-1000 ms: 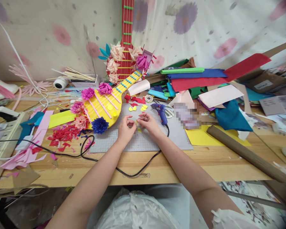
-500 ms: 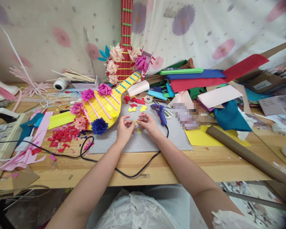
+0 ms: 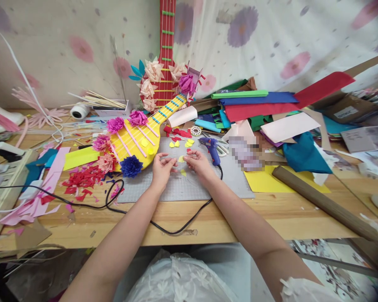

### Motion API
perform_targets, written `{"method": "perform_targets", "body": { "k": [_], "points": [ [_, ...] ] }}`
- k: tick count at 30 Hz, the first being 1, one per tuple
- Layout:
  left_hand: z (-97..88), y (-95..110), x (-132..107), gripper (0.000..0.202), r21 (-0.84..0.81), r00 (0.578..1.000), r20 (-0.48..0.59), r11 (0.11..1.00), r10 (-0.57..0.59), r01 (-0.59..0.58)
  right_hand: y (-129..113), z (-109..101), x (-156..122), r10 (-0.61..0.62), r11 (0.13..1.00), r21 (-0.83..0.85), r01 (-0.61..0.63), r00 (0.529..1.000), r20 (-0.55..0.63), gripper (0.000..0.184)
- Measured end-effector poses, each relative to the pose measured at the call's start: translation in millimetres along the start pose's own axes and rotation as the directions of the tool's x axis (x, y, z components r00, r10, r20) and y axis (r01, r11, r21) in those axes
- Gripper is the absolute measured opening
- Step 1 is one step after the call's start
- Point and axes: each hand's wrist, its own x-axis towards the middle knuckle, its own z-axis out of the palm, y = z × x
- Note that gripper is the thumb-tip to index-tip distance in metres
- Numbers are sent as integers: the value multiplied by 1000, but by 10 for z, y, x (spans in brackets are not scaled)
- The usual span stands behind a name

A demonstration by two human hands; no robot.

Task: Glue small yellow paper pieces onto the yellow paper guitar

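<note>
Both hands meet over a grey cutting mat (image 3: 233,180) at the middle of the wooden table. My right hand (image 3: 199,163) pinches a small yellow paper piece (image 3: 181,159) at its fingertips. My left hand (image 3: 161,167) is curled just left of it, its fingertips pinched near the same piece. Another yellow scrap (image 3: 183,172) lies on the mat between the wrists. A blue glue gun (image 3: 211,147) rests right behind my right hand. A yellow paper guitar (image 3: 137,144) with paper flowers lies to the left.
Several yellow and red petal cut-outs (image 3: 179,138) lie beyond the hands. The glue gun's black cord (image 3: 164,228) loops along the table's front edge. Red scraps (image 3: 82,180) litter the left. Stacked coloured sheets (image 3: 258,105) and a brown roll (image 3: 324,203) fill the right.
The yellow piece now shows clear of the fingers, held out by my right hand, and my left hand has drawn slightly back from it. The arms have hardly shifted.
</note>
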Motion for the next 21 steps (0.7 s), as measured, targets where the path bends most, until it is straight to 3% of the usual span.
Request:
{"method": "perform_targets", "body": {
  "k": [11,14,16,17,19,21],
  "points": [
    [6,-15,-21,54,31,998,54,999,-17,16,-27,-9,8,3,996,-91,-1,1000,25,46],
    [-20,-6,-9,53,7,999,31,1000,-23,23,-251,-238,-51,8,971,-238,27,989,145,41],
    [-29,-5,1,53,-5,999,23,999,-36,37,-450,-490,-110,79,908,-414,61,947,312,38],
    [-31,-8,7,53,-11,999,21,999,-41,41,-539,-626,-133,128,859,-508,66,933,336,36],
    [-28,-19,19,54,-19,999,17,999,-43,43,-654,-867,-141,80,748,-658,86,973,218,34],
    [-20,-33,32,53,-27,999,5,999,-37,37,-658,-1012,-80,-141,609,-788,92,990,6,36]
  ]
}}
